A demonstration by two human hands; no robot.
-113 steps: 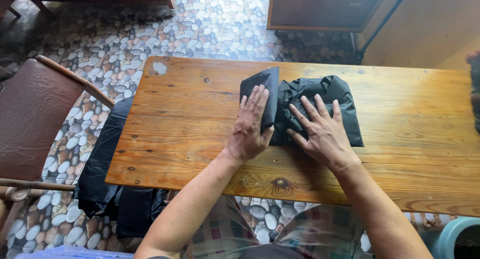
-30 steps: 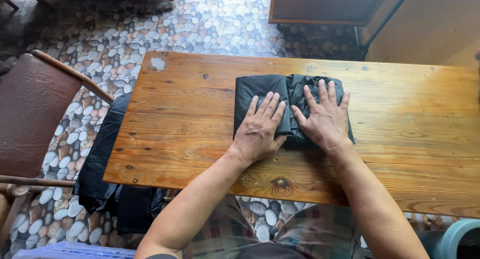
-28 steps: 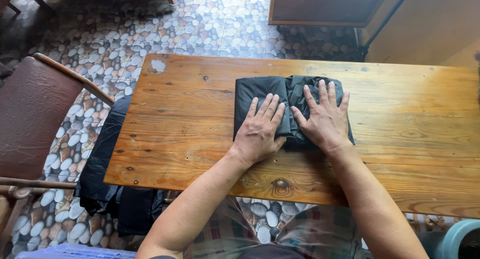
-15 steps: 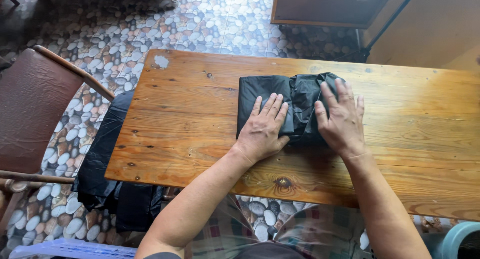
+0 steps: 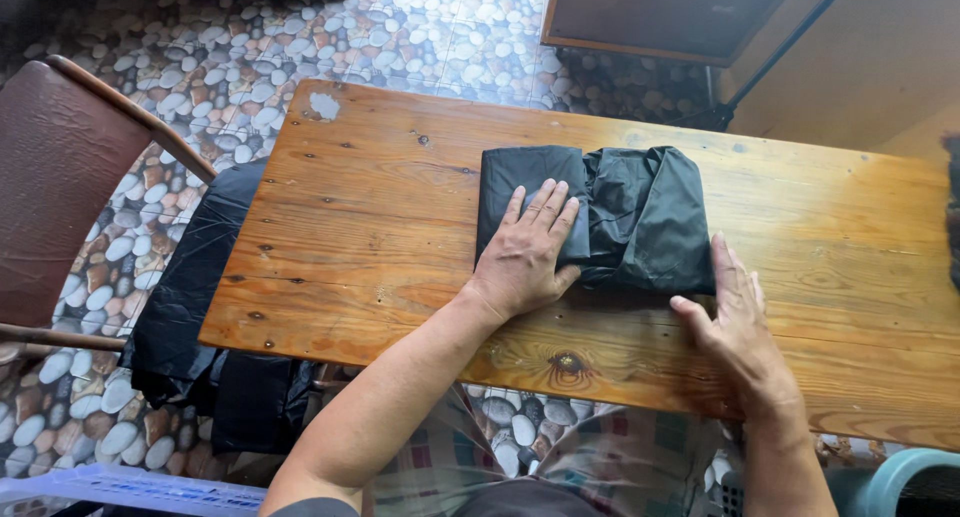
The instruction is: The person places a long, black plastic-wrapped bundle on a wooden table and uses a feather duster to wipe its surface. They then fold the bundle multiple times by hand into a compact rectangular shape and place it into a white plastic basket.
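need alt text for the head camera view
A person's left hand presses flat on a folded black plastic garment on a wooden table, while the right hand rests at its lower right corner. More black fabric hangs off the table's left end.

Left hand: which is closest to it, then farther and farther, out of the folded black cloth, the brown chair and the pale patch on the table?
From the left hand:
1. The folded black cloth, right under the palm.
2. The pale patch, up at the far left corner of the wooden table.
3. The brown chair, off the table's left end, on the pebble floor.
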